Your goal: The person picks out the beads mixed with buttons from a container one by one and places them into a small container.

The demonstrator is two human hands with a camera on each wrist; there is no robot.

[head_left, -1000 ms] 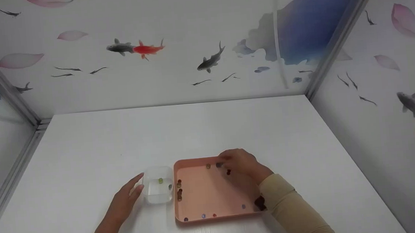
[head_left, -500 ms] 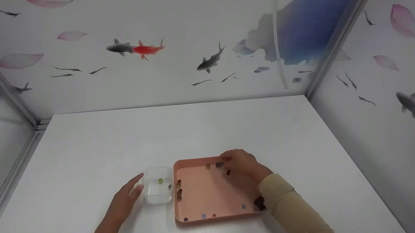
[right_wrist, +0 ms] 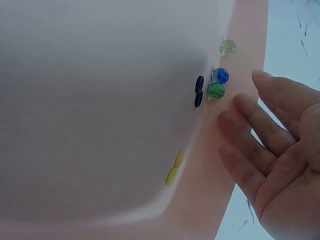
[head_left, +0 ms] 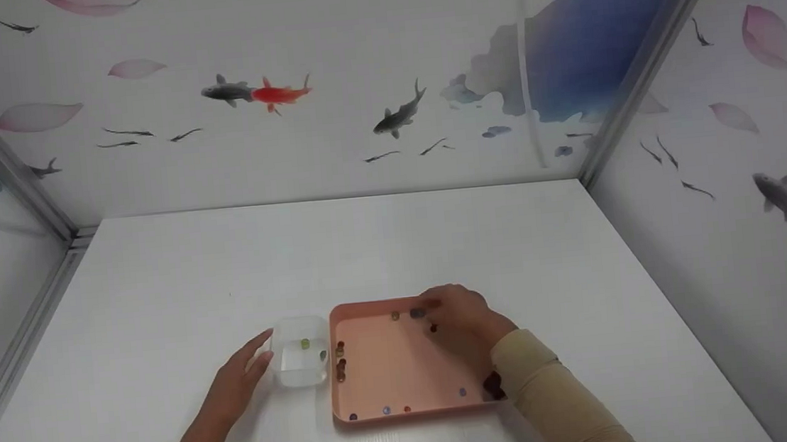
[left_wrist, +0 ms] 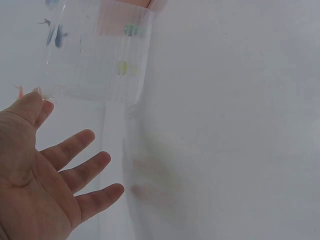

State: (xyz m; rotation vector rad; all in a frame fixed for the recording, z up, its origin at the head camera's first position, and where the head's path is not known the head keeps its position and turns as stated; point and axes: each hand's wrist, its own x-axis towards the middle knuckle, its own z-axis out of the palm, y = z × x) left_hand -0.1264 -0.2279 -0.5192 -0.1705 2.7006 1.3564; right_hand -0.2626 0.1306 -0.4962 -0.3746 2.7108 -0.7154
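Observation:
My left hand [head_left: 240,377] rests beside a clear plastic box [head_left: 302,378], fingertips right at its left side and fingers spread. In the left wrist view, the thumb and index finger lie close to the corner of the box [left_wrist: 85,55]. A yellow-green marble [head_left: 305,344] and a green marble [left_wrist: 131,30] sit inside. My right hand [head_left: 460,309] reaches over the far edge of the pink tray [head_left: 392,370]. Its loosely bent fingers stand near a green marble [right_wrist: 216,91], a blue one [right_wrist: 220,75] and a clear yellowish one [right_wrist: 228,47], with nothing visibly held.
Several small dark pieces [head_left: 341,368] line the tray's left wall, and more lie along its near edge, including a red one [head_left: 407,409]. Dark blue oblong pieces [right_wrist: 199,92] and yellow ones [right_wrist: 174,169] show in the right wrist view. The white table [head_left: 339,254] meets printed walls.
Both hands stay almost where they were; the right hand shifts only slightly at the tray's far edge. The box, tray and marbles have not visibly moved.

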